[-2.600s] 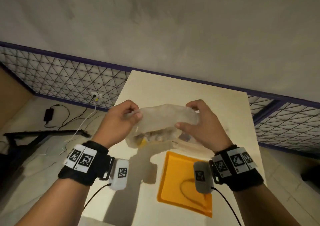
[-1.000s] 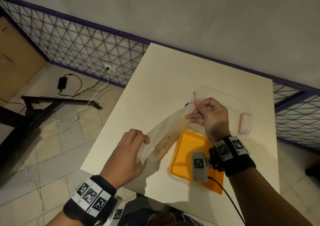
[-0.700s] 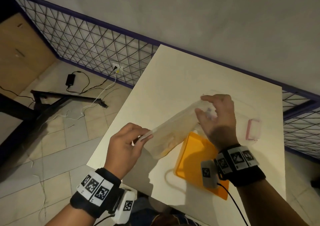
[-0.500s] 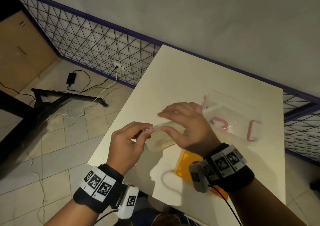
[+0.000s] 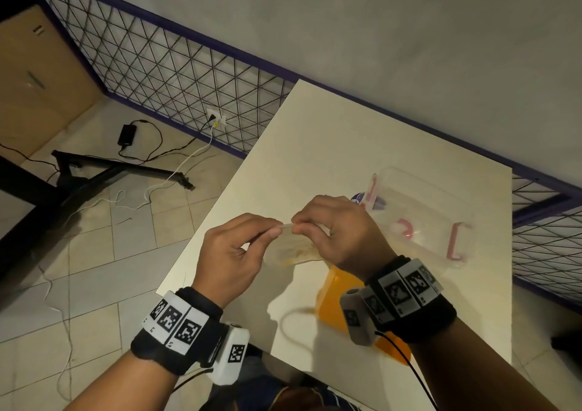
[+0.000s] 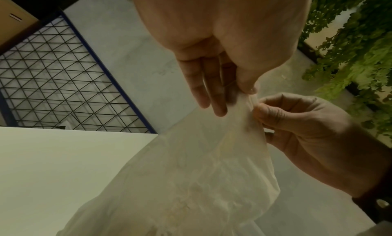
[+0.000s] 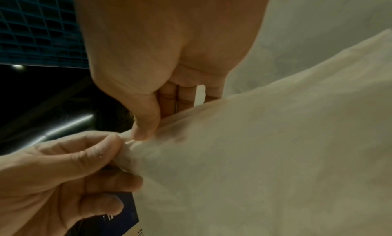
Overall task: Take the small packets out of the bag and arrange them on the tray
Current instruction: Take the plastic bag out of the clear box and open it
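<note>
Item: translucent plastic bag (image 5: pixel 294 250), held in the air above the near part of the cream worktop (image 5: pixel 315 146), its lower end over the far edge of the orange tray (image 5: pixel 330 297); yellowish packets show faintly inside, number not readable. Change: a moment ago the hands were set apart along the bag, the right one reaching across it; both have since come together at one spot on the top edge. Judgement: the mouth is being found or parted, so no packet is out yet and the tray carries none. Left hand (image 5: pixel 233 253): raised before the body, thumb and forefinger pinching the bag's rim, the other fingers (image 6: pixel 212 88) hanging fairly straight behind the film. Right hand (image 5: pixel 340 234): knuckles up, thumb and forefinger pinching the same rim just beside the left, remaining fingers curled. Also present: clear lidded container (image 5: pixel 422 215) with pink clasps, farther back on the worktop, beyond the right hand.
</note>
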The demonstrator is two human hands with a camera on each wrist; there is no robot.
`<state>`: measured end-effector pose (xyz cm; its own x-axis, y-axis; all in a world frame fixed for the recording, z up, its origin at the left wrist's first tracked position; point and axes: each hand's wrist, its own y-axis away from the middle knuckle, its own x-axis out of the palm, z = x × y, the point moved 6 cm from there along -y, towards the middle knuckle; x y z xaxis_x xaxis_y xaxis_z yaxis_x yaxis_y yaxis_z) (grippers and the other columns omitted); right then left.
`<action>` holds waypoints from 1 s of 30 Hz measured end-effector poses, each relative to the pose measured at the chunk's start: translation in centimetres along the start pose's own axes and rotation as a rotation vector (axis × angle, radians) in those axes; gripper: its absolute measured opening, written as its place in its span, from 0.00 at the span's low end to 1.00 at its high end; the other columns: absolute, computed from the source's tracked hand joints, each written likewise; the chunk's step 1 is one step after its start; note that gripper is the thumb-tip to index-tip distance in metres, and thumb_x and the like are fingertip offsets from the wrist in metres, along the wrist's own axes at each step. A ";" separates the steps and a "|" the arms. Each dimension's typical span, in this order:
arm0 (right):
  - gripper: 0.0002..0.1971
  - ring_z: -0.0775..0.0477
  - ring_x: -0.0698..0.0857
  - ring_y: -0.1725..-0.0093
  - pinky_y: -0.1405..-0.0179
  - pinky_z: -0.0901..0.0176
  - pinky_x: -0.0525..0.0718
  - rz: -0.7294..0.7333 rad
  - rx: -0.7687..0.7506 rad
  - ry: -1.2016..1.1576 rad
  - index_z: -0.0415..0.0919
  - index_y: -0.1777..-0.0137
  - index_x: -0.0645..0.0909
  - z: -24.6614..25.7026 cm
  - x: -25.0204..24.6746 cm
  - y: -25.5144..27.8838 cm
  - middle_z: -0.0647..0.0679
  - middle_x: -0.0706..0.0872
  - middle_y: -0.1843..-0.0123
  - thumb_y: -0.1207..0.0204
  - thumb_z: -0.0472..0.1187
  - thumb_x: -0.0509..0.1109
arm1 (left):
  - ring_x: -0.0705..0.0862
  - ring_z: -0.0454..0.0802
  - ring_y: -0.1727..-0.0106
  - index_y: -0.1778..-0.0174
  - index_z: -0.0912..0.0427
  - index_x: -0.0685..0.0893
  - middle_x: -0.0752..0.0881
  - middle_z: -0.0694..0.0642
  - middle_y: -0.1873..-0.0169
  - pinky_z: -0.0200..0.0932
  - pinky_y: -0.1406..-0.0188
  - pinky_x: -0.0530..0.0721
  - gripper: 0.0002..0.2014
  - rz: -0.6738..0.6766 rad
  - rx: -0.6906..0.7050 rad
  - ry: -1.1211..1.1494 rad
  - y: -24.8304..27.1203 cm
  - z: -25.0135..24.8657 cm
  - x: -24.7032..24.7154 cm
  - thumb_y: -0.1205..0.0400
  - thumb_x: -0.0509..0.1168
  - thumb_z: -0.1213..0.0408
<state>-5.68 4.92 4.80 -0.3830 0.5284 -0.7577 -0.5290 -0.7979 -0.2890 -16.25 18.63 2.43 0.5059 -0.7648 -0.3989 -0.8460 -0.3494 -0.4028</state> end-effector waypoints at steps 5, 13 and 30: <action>0.04 0.46 0.87 0.59 0.57 0.45 0.84 -0.066 0.011 0.062 0.39 0.57 0.89 -1.4 -1.9 1.4 0.50 0.89 0.59 0.23 0.35 0.73 | 0.87 0.47 0.62 0.56 0.62 0.93 0.91 0.48 0.61 0.42 0.61 0.84 0.04 -0.009 -0.002 0.006 -0.3 0.2 0.0 0.20 0.72 0.68; 0.03 0.49 0.88 0.58 0.55 0.51 0.86 -0.084 0.099 0.194 0.37 0.58 0.91 -4.3 -5.0 3.9 0.47 0.92 0.58 0.26 0.30 0.76 | 0.88 0.45 0.61 0.56 0.61 0.93 0.91 0.47 0.61 0.33 0.59 0.81 0.04 -0.011 -0.012 0.006 -0.7 0.3 -0.6 0.20 0.72 0.67; 0.02 0.53 0.87 0.60 0.56 0.66 0.85 -0.160 0.204 0.250 0.35 0.55 0.91 -7.7 -8.8 8.0 0.46 0.92 0.55 0.26 0.32 0.79 | 0.89 0.46 0.57 0.54 0.63 0.92 0.92 0.51 0.60 0.45 0.56 0.86 0.05 -0.024 -0.105 0.014 -0.5 1.9 -2.3 0.20 0.72 0.67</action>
<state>-0.67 -8.36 4.66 -0.0991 0.5346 -0.8393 -0.7170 -0.6231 -0.3123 -16.70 21.60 2.02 0.5248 -0.7624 -0.3785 -0.8468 -0.4221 -0.3237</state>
